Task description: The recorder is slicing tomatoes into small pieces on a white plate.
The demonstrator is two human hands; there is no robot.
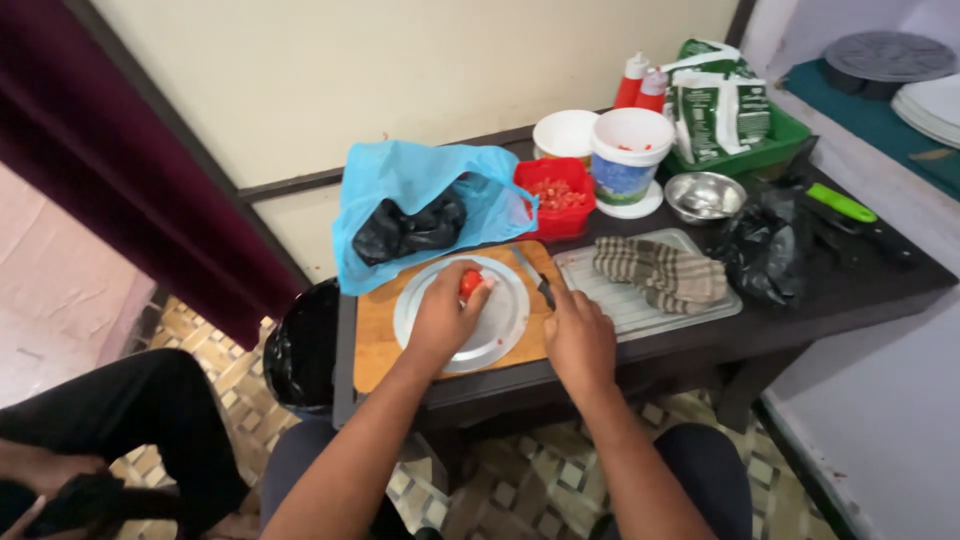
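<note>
Your left hand (443, 315) grips a tomato (470, 284) on the plate (505, 330), right hand (578, 335) closed on the knife (533, 275); red tub (556, 197) already holds dice.

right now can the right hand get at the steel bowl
Probably yes. The right hand holds a knife at the cutting board, and the steel bowl sits uncovered farther back on the table. Only the folded checked cloth on its tray lies between, low enough to reach over.

A small red tomato (470, 284) sits on a round metal plate (505, 320); a knife (534, 277) lies angled just beside it.
</note>
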